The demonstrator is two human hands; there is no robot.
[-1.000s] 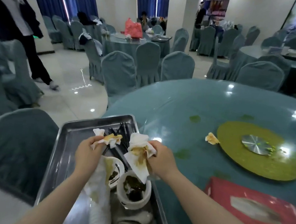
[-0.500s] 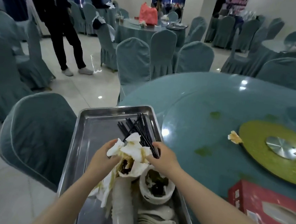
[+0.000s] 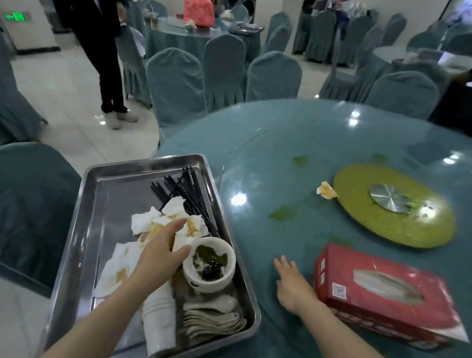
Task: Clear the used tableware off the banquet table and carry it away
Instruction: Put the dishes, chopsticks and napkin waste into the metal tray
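A steel tray [image 3: 99,222] sits at the round table's left edge. It holds black chopsticks [image 3: 189,194], stained napkins [image 3: 166,221], a white bowl [image 3: 209,265] with dark scraps, stacked white cups [image 3: 158,322] and white spoons [image 3: 214,319]. My left hand [image 3: 160,252] hovers open over the napkins, beside the bowl, fingers straight. My right hand [image 3: 290,286] is open above the table top between the tray and a red tissue box [image 3: 383,293]. A crumpled soiled napkin [image 3: 326,190] lies on the table by the green turntable [image 3: 394,210].
The table [image 3: 261,152] has a glossy teal glass top with green smears. A covered chair [image 3: 19,208] stands left of the tray and more chairs ring the far side. A person in dark clothes [image 3: 98,33] stands on the tiled floor at the left.
Both hands let go of the soiled napkins, which now lie in the tray. My right hand moved right off the tray to the table top. The view swung left and down.
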